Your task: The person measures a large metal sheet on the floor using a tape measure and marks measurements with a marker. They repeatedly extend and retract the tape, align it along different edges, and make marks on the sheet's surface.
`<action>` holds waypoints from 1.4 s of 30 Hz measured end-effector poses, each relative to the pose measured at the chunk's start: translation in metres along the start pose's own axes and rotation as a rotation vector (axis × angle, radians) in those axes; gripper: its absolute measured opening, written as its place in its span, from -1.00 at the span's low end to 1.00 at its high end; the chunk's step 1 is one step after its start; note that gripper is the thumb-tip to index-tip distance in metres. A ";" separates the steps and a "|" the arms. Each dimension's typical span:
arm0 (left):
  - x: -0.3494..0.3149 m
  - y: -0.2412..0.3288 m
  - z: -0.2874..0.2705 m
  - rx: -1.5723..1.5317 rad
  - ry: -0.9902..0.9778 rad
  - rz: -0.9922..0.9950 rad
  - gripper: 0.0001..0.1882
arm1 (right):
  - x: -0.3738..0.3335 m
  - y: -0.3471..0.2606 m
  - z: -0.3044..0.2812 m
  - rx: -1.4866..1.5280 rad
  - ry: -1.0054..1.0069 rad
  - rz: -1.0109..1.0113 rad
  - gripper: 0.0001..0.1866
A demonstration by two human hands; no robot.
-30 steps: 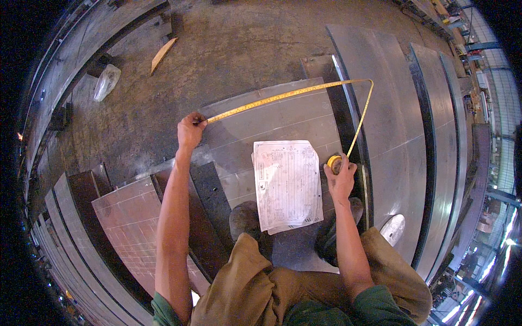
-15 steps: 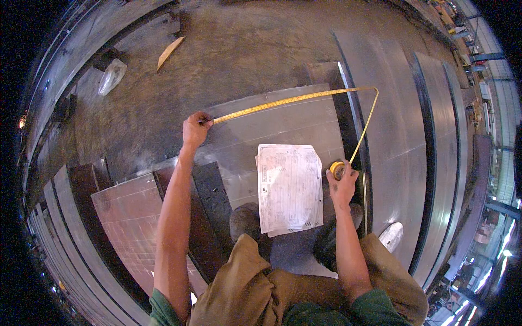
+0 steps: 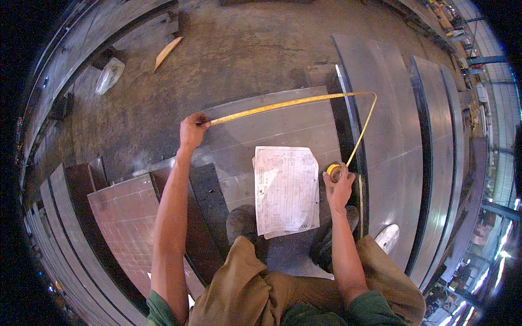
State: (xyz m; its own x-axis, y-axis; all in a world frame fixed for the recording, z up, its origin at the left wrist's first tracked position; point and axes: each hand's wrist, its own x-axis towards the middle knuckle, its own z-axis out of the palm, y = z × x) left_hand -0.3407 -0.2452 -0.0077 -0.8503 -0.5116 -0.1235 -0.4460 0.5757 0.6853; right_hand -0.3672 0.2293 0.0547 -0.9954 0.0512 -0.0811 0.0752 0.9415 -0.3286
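Note:
A yellow tape measure [image 3: 334, 172] rests in my right hand [image 3: 340, 190], the fingers closed round its case. Its blade [image 3: 277, 105] runs up and away, bends sharply at the far right, then crosses leftward over the far part of a grey steel plate [image 3: 244, 138]. At the plate's far left corner my left hand [image 3: 194, 132] pinches the blade's end; the fingers hide the hook. Between my arms, printed paper sheets [image 3: 287, 189] lie stacked on the plate, close to my right hand.
Long steel plates [image 3: 383, 114] lie to the right, with a whitish oval disc [image 3: 387, 239] on one. At left sit a reddish plate [image 3: 128, 209] and stacked strips [image 3: 65, 204]. A wood piece [image 3: 167, 53] and clear plastic [image 3: 110, 76] are on the floor. My shoes [image 3: 241, 224] flank the papers.
The view has shifted slightly. Both hands keep their grip on the tape measure, and its blade stays stretched out with the same sharp bend.

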 end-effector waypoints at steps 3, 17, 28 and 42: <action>-0.001 -0.004 0.002 -0.030 0.020 -0.020 -0.83 | -0.001 -0.003 -0.002 -0.004 -0.013 0.004 -0.27; -0.001 0.001 0.004 -0.055 0.011 -0.026 -0.82 | -0.001 0.000 -0.003 0.008 -0.003 0.028 -0.22; 0.002 -0.005 -0.001 -0.076 -0.031 -0.076 -0.78 | 0.001 -0.005 -0.005 0.001 0.013 0.073 -0.18; 0.002 -0.002 -0.003 -0.118 -0.045 -0.072 -0.75 | 0.007 0.013 0.010 -0.056 0.070 -0.002 -0.21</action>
State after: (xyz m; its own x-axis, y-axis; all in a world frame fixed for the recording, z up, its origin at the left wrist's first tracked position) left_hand -0.3406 -0.2496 -0.0068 -0.8300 -0.5186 -0.2054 -0.4726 0.4583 0.7527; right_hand -0.3723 0.2390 0.0405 -0.9974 0.0703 -0.0137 0.0713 0.9586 -0.2756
